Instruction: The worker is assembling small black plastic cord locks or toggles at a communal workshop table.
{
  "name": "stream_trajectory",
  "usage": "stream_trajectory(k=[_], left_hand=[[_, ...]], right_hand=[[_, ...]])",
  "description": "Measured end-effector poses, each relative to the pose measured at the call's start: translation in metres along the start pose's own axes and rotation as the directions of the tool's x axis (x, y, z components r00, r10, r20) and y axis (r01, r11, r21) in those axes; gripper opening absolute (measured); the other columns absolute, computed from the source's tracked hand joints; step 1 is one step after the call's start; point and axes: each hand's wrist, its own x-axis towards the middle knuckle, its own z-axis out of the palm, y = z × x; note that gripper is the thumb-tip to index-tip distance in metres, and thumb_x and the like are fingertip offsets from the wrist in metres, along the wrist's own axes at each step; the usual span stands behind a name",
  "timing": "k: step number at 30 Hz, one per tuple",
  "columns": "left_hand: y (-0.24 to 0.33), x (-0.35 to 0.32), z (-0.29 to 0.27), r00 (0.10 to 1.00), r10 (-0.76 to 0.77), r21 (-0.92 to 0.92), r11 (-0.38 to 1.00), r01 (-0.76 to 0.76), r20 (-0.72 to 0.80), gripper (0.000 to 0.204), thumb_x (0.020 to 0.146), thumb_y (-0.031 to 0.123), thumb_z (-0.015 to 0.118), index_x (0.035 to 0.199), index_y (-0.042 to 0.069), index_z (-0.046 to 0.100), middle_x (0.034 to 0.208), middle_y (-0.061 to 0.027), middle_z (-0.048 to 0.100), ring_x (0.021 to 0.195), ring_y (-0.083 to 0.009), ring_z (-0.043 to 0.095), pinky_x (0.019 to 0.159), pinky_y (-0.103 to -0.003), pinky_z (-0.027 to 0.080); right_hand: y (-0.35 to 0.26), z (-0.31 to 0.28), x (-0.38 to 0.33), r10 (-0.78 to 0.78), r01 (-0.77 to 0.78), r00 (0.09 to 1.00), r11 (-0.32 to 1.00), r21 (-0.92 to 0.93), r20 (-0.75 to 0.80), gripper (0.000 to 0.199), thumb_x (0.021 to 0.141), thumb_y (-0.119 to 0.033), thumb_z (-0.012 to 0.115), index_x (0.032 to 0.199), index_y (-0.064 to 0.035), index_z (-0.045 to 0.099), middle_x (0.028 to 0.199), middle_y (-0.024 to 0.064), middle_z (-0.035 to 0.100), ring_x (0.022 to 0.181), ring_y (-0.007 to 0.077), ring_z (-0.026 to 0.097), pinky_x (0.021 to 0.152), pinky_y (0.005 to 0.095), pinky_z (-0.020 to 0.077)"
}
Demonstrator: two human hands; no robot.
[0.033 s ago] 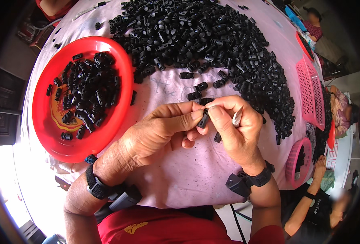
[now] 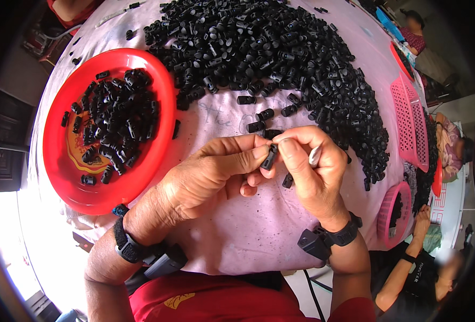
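Note:
My left hand (image 2: 210, 169) pinches a small black plastic cord lock (image 2: 269, 157) between thumb and forefinger, its slotted side showing. Close against its upper end, the thumb and forefinger of my right hand (image 2: 310, 166) are pressed together; whether they grip anything there is hidden. A slim, pale, shiny tool (image 2: 315, 156) sticks out between the fingers of that hand, most of it covered. Several loose cord locks (image 2: 256, 126) lie on the cloth just beyond my fingertips, and another piece (image 2: 288, 180) rests below my right thumb.
A large heap of black cord locks (image 2: 248, 45) spreads over the pink cloth (image 2: 232, 236). At left stands a red plate (image 2: 162, 155) holding many more. Pink baskets (image 2: 409, 129) line the right side, where a co-worker's arm (image 2: 417, 241) reaches in.
My right thumb and forefinger have shifted slightly right from the cord lock. The shiny tool in that hand has turned a little.

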Motion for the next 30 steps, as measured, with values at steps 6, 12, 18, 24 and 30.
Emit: stream_trajectory(k=[6,12,18,24,30], left_hand=[[0.004,-0.009,0.003,0.998,0.038,-0.01,0.999,-0.038,-0.04,0.023,0.094,0.021,0.059,0.109,0.004,0.058,0.087,-0.0003,0.057,0.074,-0.0076,0.051,0.064,-0.021,0.041],[0.041,-0.069,0.016,0.792,0.52,0.461,0.816,-0.35,-0.319,0.022,0.09,0.019,0.061,0.109,0.007,0.06,0.094,0.0004,0.06,0.074,-0.0052,0.052,0.065,-0.02,0.043],[0.062,-0.113,-0.036,0.388,0.866,0.92,0.38,-0.098,-0.316,0.022,0.09,0.011,0.061,0.11,0.003,0.06,0.087,-0.0018,0.059,0.074,-0.006,0.055,0.064,-0.02,0.043],[0.042,-0.089,0.007,0.451,0.863,0.956,0.286,-0.063,-0.228,0.024,0.085,0.006,0.066,0.109,0.005,0.063,0.094,-0.0065,0.06,0.08,-0.0119,0.059,0.068,-0.027,0.049],[-0.005,-0.013,0.034,0.833,0.478,0.96,-0.168,-0.224,0.278,0.019,0.083,0.012,0.066,0.101,0.007,0.063,0.089,-0.0115,0.062,0.08,-0.0261,0.062,0.068,-0.035,0.05]], right_hand=[[0.0,-0.008,0.001,-0.039,0.034,0.999,0.991,-0.13,-0.035,0.014,0.091,-0.01,0.061,0.098,0.0013,0.057,0.073,-0.0003,0.06,0.061,0.001,0.05,0.054,0.0172,0.0394],[-0.004,-0.02,0.0,-0.045,0.028,0.994,0.985,-0.168,-0.097,0.02,0.091,-0.017,0.054,0.104,-0.0016,0.054,0.069,-0.0065,0.046,0.06,0.001,0.036,0.055,0.018,0.0308],[0.004,-0.016,0.003,-0.022,0.016,0.986,0.999,-0.042,-0.164,0.016,0.092,-0.015,0.048,0.101,-0.0033,0.054,0.072,-0.0051,0.044,0.063,0.0024,0.036,0.056,0.0189,0.032],[0.01,-0.027,0.004,-0.087,0.064,0.978,0.99,-0.124,-0.189,0.014,0.092,-0.013,0.042,0.094,-0.0045,0.052,0.073,-0.0017,0.046,0.065,0.0056,0.039,0.059,0.0222,0.0351],[0.011,-0.024,0.011,-0.112,0.079,0.96,0.987,-0.137,-0.257,0.017,0.092,-0.013,0.04,0.094,-0.0035,0.054,0.072,-0.0006,0.047,0.066,0.0073,0.04,0.061,0.0241,0.0356]])
